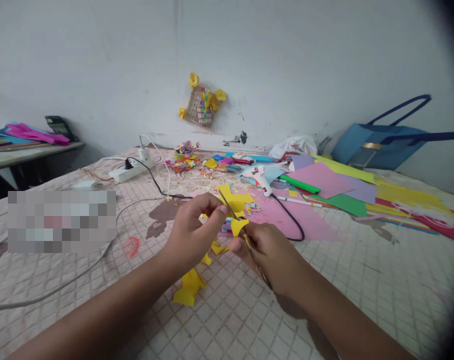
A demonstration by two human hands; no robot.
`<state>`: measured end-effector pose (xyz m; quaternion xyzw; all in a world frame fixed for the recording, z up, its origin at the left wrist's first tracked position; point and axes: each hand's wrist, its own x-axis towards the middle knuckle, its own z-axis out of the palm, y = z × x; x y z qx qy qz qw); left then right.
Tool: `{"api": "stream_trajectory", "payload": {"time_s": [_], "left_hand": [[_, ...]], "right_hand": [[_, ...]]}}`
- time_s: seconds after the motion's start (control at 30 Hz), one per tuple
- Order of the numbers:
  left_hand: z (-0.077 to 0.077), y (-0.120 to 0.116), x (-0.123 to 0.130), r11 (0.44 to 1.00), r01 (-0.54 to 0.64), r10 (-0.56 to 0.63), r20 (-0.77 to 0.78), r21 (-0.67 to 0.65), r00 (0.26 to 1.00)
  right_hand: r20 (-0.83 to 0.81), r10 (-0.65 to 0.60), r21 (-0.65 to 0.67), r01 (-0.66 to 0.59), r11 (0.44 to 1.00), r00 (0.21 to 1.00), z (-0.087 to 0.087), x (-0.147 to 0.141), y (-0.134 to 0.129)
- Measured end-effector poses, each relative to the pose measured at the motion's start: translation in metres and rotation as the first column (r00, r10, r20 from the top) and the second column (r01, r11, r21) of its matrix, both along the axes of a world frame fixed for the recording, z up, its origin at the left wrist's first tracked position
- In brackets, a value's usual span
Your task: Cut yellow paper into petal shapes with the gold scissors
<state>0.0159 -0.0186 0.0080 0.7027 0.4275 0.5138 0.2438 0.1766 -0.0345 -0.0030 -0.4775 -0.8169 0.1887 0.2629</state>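
My right hand point(274, 252) is closed around a slim, pointed metal tool point(252, 246) with a gold-coloured shank; its exact kind is unclear. A small cut piece of yellow paper point(239, 227) sits at its fingertips, against the tool. Just left of the grey tip, my left hand point(198, 227) has its thumb and forefinger pinched; whatever is between them is hidden. Under and behind the hands lie a larger yellow sheet point(236, 197) and pink paper point(287, 212). Yellow scraps point(189, 288) are scattered on the cloth below the left hand.
A white glue gun point(260, 177) with a black cord lies behind the right hand. Coloured paper sheets point(324, 179) and a blue bag point(379, 145) are at right. A power strip point(132, 170) stands back left, its grey cable crossing the cloth. A flower-trimmed decoration point(203, 106) hangs on the wall.
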Motion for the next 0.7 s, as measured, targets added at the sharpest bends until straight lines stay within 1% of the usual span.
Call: {"api": "stream_trajectory", "payload": {"time_s": [0.17, 0.4, 0.7], "left_hand": [[0.0009, -0.0034, 0.0032, 1.000, 0.009, -0.008, -0.001, 0.010, 1.000], [-0.0009, -0.0040, 0.0049, 1.000, -0.013, 0.013, 0.021, 0.010, 1.000], [0.0017, -0.0054, 0.0070, 1.000, -0.005, 0.005, 0.007, -0.003, 1.000]], "right_hand": [[-0.015, -0.006, 0.029, 0.007, 1.000, 1.000, -0.0016, -0.0008, -0.0014], [-0.018, -0.026, 0.011, 0.026, 1.000, 0.999, -0.0052, -0.0021, -0.0006], [-0.015, -0.027, 0.033, 0.027, 0.999, 1.000, -0.0052, -0.0025, -0.0006]]}}
